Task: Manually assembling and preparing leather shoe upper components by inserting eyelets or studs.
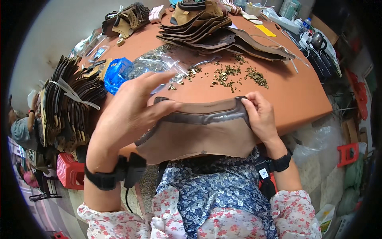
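An orange-brown table point(294, 95) fills the upper part of the view, bearing a tall stack of brown leather shapes point(195, 40). Over the table's near edge and the lap is a single leather piece point(199, 137): broad, taupe, with a dark, smooth band across its upper part, a pale shiny streak on that band, a brown strip above it, dark rounded top corners and a long, uneven lower edge. The left hand point(127, 105) has thumb and forefinger spread wide, the thumb over the upper left; I cannot tell whether its hidden fingers grip. The right hand point(260, 115) pinches the upper right corner. Farther back lie a blue bag point(118, 73) and small metal bits point(256, 77).
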Tool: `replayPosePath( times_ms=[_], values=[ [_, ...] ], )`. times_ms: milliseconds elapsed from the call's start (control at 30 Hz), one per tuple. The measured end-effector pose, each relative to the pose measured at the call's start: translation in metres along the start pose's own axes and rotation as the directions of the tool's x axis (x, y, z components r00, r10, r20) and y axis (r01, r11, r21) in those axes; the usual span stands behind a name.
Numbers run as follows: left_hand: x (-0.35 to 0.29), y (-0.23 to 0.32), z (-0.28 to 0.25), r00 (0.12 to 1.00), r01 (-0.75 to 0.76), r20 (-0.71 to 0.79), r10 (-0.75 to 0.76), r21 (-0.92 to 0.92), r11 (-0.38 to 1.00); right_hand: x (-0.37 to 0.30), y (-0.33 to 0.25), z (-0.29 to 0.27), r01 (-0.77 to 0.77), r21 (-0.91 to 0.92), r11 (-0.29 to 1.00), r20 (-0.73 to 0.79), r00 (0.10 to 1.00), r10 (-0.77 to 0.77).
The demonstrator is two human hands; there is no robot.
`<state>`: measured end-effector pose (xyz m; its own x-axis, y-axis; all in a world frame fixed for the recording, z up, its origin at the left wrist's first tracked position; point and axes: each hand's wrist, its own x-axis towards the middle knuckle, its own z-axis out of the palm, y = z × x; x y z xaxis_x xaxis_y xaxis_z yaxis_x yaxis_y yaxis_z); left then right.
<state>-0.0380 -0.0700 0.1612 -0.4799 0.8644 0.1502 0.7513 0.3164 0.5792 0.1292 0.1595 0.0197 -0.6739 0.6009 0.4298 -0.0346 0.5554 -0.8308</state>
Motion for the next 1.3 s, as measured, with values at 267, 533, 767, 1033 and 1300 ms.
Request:
replayPosePath(
  times_ms=[267, 533, 767, 1033, 1300],
  values=[
    [-0.033, -0.07, 0.031, 0.9, 0.429, 0.314, -0.301, -0.529, 0.732, -0.015, 0.014, -0.026, -0.139, 0.08, 0.987, 0.018, 0.99, 0.138],
    [-0.004, -0.06, 0.065, 0.928, 0.268, 0.299, -0.222, -0.122, 0.956, -0.026, 0.021, -0.065, -0.332, 0.112, 0.937, 0.124, 0.94, 0.318],
    [0.023, -0.058, 0.094, 0.943, 0.315, 0.252, -0.218, -0.461, 0.829, -0.039, 0.01, -0.085, -0.514, 0.121, 0.849, 0.262, 0.842, 0.472],
    [0.035, -0.075, 0.119, 0.939, 0.339, 0.297, -0.175, -0.705, 0.622, -0.002, 0.007, -0.099, -0.251, -0.234, 0.939, 0.257, 0.916, 0.309],
    [0.038, -0.081, 0.126, 0.956, 0.287, 0.245, -0.16, -0.691, 0.664, 0.065, 0.023, -0.036, 0.097, -0.404, 0.91, 0.381, 0.922, 0.071]
  ],
)
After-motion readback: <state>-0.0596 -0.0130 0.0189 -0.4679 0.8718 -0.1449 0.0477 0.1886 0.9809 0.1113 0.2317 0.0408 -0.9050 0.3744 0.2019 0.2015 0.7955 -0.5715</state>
